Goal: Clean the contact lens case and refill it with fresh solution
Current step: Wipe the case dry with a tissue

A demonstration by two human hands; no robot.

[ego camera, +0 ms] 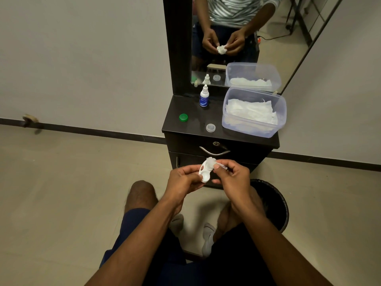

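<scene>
Both hands pinching white lens case (205,171), left hand (183,179), right hand (232,175), clear of cabinet edge (216,135), above open floor

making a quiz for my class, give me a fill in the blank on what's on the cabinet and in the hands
1. The loose cap lying left of the clear cap is coloured ____.
2. The lens case is held in the ____ hand.
3. The tissues lie inside a clear plastic ____.
4. The solution bottle stands ____ on the cabinet.

Missing words: green; left; container; upright
</scene>
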